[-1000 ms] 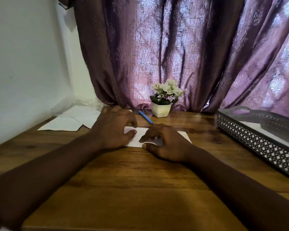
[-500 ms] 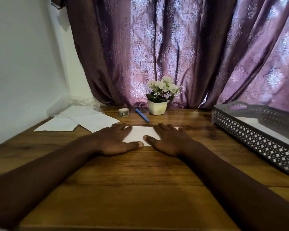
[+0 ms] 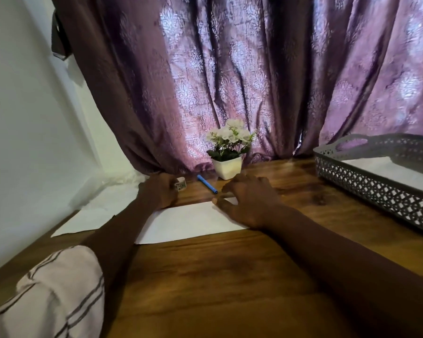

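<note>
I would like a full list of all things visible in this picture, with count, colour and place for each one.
paper: 1, white, table centre
sheets: several, white, left of the paper
tape: 1 roll, pale, behind the paper
pen: 1, blue, between tape and pot
pot: 1, white, by the curtain
flowers: 1 bunch, white, in the pot
tray: 1, grey, right side
tray sheet: 1, white, inside the tray
curtain: 1, purple, behind the table
table: 1, brown wood
wall: 1, white, left
sleeve: 1, pale striped, lower left
left hand: at the tape
right hand: on the paper's far right corner
</note>
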Demonstrator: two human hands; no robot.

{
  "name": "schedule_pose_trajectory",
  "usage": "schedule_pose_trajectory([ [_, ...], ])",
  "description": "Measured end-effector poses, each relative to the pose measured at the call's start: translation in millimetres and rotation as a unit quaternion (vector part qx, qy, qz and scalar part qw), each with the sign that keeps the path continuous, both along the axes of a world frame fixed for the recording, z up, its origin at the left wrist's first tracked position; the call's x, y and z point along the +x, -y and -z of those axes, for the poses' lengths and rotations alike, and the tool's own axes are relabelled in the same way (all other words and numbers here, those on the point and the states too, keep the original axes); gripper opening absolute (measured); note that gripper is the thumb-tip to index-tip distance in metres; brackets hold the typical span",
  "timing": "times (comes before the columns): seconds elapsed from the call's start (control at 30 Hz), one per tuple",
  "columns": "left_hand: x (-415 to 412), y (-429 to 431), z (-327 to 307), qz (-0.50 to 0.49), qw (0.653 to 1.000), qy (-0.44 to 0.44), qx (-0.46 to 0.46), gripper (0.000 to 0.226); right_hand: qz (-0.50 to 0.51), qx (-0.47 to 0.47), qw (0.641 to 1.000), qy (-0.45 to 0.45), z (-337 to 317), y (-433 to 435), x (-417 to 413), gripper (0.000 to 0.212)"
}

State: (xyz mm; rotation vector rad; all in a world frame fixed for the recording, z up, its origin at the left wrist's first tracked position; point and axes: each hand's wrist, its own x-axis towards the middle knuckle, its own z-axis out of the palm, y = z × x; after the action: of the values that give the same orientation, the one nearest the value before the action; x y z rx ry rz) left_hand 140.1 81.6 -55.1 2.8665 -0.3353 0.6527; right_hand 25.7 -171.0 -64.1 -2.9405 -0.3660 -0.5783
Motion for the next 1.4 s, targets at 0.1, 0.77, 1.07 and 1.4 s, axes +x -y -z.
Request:
schedule_pose_trajectory([
  [0.1, 2, 1, -3, -0.006, 0.997, 0.03, -0.078, 0.04, -0.014, 0.014, 0.999, 0.038, 0, 0, 3, 0.054],
  [0.77, -89, 53, 17, 0.33, 0.906, 0.012, -0.265, 0.016, -0.13, 0.388, 0.904, 0.123, 1, 5, -16, 0.025],
  [1.07, -87, 53, 18, 0.336, 0.903, -0.001, -0.268, 0.014, -0.142, 0.401, 0.898, 0.112, 3, 8, -12, 0.01],
  [1.4, -87, 58, 18, 0.332, 0.913, -0.001, -0.236, 0.013, -0.123, 0.374, 0.917, 0.06, 8, 11, -2, 0.009],
])
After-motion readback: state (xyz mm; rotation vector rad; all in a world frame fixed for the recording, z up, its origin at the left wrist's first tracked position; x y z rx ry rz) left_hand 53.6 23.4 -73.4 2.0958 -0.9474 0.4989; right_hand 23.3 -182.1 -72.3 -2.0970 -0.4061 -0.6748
